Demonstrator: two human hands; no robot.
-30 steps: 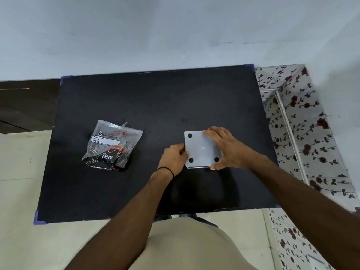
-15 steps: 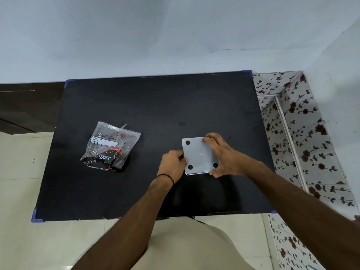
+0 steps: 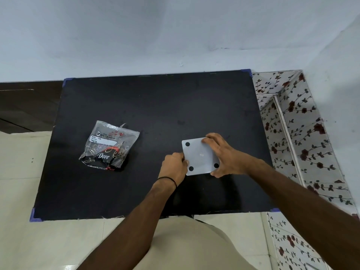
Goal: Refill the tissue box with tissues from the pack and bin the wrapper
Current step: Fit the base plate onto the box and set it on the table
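A square white tissue box (image 3: 198, 155) lies upside down on the black table (image 3: 155, 106), its flat base with black round feet facing up. My left hand (image 3: 173, 165) grips its left edge, fingers curled under the rim. My right hand (image 3: 224, 154) clasps the box's right side, with the thumb at the near corner and fingers over the far corner. To the left lies a clear plastic tissue pack (image 3: 110, 146) with black and red print, crumpled and apart from both hands.
A white wall rises behind the table. To the right stands a surface covered in rose-patterned paper (image 3: 303, 137). Pale floor tiles (image 3: 21, 172) lie to the left and in front. Blue corner guards mark the table's corners.
Both hands have stayed on the box, which has turned slightly. The view has shifted a little. The pack has not moved.
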